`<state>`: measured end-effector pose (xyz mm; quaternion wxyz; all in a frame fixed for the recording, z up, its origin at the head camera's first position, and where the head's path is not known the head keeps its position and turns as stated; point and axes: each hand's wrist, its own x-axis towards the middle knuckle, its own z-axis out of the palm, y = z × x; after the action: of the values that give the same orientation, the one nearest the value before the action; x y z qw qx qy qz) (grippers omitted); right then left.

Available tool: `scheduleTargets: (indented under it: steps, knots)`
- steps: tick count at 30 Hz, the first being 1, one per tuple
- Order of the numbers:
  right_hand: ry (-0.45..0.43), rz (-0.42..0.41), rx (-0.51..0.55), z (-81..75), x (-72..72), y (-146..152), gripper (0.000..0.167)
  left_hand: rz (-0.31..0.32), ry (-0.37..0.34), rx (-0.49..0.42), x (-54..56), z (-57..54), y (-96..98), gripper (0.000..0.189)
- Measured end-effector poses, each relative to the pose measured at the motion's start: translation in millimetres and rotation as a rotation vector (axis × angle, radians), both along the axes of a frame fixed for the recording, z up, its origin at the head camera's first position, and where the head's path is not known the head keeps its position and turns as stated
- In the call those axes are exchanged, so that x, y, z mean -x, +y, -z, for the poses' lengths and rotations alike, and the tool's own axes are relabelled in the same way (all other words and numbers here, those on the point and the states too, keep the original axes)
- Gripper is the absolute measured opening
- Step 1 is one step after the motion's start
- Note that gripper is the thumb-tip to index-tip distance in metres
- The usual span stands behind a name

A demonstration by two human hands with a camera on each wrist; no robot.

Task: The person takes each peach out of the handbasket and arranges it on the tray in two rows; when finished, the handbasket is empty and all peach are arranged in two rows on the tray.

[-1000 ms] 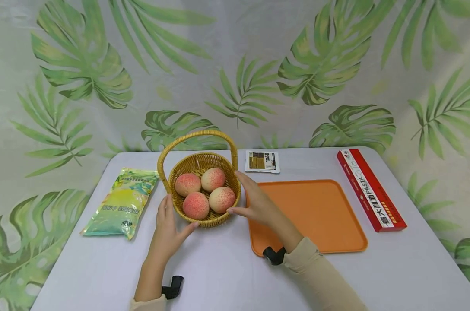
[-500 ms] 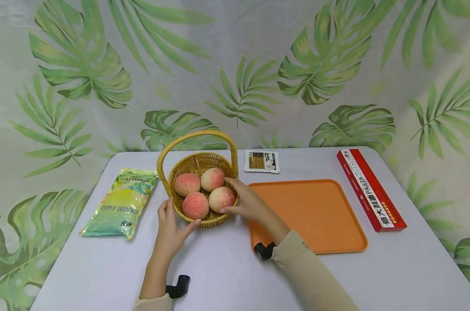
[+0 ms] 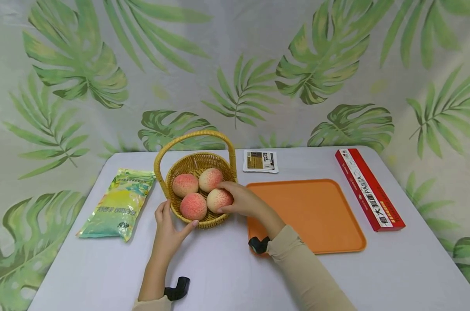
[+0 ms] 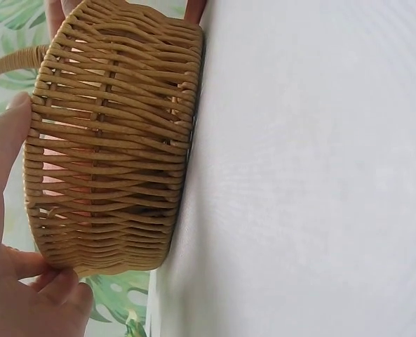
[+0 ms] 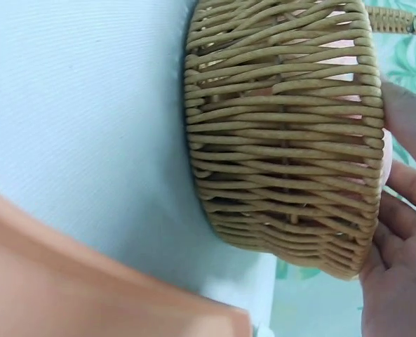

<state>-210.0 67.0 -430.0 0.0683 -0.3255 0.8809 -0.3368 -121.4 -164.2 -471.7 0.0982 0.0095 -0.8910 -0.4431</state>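
A wicker basket [image 3: 211, 223] with a tall arched handle stands on the table, holding several pink-and-cream peaches. My left hand [image 3: 167, 233] steadies it at the front left, thumb and fingers spread along the woven wall; in the left wrist view these fingertips press the basket's side [image 4: 116, 151]. Reaching in over the right rim, my right hand [image 3: 243, 201] has its thumb and fingers around the front-right peach [image 3: 218, 200]. Beside that one lie a redder front peach [image 3: 194, 207], a left peach [image 3: 185, 185] and a back peach [image 3: 210, 179]. In the right wrist view, the basket wall hides most of the fruit.
Right of the basket lies an orange tray [image 3: 309, 216]. A red pasta box [image 3: 371, 190] is beyond it. At the back sits a small white-and-brown packet [image 3: 260, 161]. A green-yellow bag [image 3: 118, 205] lies on the left.
My right hand has moved left from the basket's right rim and now grasps the front-right peach. The left hand stays on the basket; the peaches remain inside it.
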Motion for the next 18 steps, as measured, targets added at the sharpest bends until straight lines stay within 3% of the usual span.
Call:
scheduleTargets:
  steps: [8, 18]
  knots:
    - [-0.068, -0.018, -0.051, -8.9, 0.6, -6.8, 0.057, 0.005, 0.015, -0.004, -0.7, 1.2, -1.2, 0.100]
    - [-0.006, -0.020, -0.031, -7.2, 0.0, -8.6, 0.054, 0.013, 0.037, -0.004, -0.5, 0.8, 0.9, 0.098]
